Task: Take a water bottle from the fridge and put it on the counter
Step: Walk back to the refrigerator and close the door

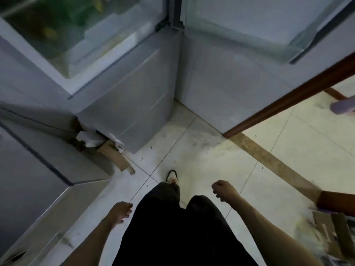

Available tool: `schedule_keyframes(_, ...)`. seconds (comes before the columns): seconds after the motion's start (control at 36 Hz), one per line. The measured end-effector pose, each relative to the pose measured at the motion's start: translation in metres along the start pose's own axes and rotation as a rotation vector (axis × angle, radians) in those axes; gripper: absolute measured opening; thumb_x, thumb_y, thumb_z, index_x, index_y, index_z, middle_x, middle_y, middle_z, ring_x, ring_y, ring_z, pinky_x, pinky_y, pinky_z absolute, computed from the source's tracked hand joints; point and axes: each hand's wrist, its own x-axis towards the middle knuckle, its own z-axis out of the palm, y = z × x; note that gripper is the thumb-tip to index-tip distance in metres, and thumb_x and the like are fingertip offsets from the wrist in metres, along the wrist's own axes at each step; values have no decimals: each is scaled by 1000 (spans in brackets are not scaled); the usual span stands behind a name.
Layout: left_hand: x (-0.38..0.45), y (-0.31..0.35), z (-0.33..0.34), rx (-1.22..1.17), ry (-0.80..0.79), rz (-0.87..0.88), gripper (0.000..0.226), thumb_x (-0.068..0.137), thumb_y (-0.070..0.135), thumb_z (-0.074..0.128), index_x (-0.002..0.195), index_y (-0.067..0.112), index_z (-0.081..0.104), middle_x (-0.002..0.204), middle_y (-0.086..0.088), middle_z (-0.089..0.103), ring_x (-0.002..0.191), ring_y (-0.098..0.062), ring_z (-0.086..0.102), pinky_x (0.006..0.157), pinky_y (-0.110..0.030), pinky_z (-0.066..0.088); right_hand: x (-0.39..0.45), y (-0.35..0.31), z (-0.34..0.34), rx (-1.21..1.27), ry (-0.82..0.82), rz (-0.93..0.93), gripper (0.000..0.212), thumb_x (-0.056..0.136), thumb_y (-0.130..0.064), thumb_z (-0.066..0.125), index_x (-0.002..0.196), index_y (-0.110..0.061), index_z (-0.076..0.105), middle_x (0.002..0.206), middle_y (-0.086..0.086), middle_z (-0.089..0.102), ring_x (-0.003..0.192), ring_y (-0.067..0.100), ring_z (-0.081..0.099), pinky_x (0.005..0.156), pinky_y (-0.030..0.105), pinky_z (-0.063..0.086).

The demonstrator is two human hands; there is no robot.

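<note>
A grey fridge [130,104] stands ahead of me with its upper compartment open. Green and yellow produce [57,25] shows dimly through a clear shelf at the top left. No water bottle is visible. The right fridge door [230,73] is swung wide and the left door [28,150] juts out beside me. My left hand [121,212] hangs low by my left leg, fingers loose and apart, holding nothing. My right hand [223,190] hangs by my right leg, curled into a loose fist with nothing in it.
Torn cardboard and paper [115,156] stick out from under the fridge's left corner. A brown wooden door frame [288,96] runs diagonally at right, with a purple slipper [342,108] beyond it. More cardboard [326,231] lies at the bottom right. White tiled floor [192,150] lies ahead.
</note>
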Motion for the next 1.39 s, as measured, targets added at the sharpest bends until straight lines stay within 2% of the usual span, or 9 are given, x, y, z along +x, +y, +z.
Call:
schedule_keyframes(0.31,-50,271,-2,-4,52,518,21,90,36,53,87,17,63,87,-6,65,84,-19,59,75,-32,39,67,-66,-130,-163,-91,93,12,96,-9,49,87,-6,57,78,13,60,61,23,50,51,25,33)
schedule_keyframes(0.53,-77,345,15,44,322,602,28,104,31,55,121,13,69,119,-7,75,115,-26,71,100,-38,54,119,-173,-199,-235,-145,-88,27,100,-14,50,74,-18,53,77,2,59,62,15,54,57,25,43)
schedule_keyframes(0.72,-187,479,74,416,867,1735,33,96,23,67,129,16,64,126,-1,70,116,-22,66,97,-36,53,136,-227,-265,119,-75,-219,15,102,-15,49,99,-6,60,90,15,62,78,24,54,65,32,41)
schedule_keyframes(0.78,-215,519,93,519,933,1906,38,97,29,68,132,15,62,132,-4,68,125,-23,62,107,-40,48,140,-225,-284,307,-27,-182,19,103,-16,48,93,-6,60,89,16,62,77,25,55,69,35,43)
schedule_keyframes(0.92,-237,566,140,900,899,1774,46,102,44,54,134,15,69,136,-4,69,126,-25,66,112,-46,47,150,-190,-330,740,62,-135,26,104,-15,44,113,1,63,97,20,66,84,32,63,77,39,53)
schedule_keyframes(1.06,-227,558,155,822,865,1791,31,100,33,61,120,16,77,117,0,78,107,-24,74,101,-41,53,140,-152,-387,1112,376,-257,25,103,-14,47,115,2,62,106,20,67,97,34,65,78,39,57)
schedule_keyframes(1.19,-233,542,148,695,829,1764,22,98,29,65,102,15,81,97,0,81,92,-26,76,91,-41,54,84,-147,-430,1119,862,-547,30,101,-38,46,114,-18,63,99,4,68,91,19,66,77,31,55)
schedule_keyframes(1.28,-231,527,142,669,844,1792,19,95,28,68,93,14,80,88,-1,80,82,-27,76,86,-39,55,32,-161,-439,1040,1065,-797,15,101,-45,41,98,-48,55,93,-19,57,89,4,58,80,24,47)
schedule_keyframes(1.39,-227,502,127,667,814,1810,35,101,34,49,94,15,78,90,1,78,83,-24,73,90,-35,48,-27,-172,-442,1088,1262,-1053,13,104,-33,40,115,-36,46,101,-19,52,91,-2,55,78,13,48)
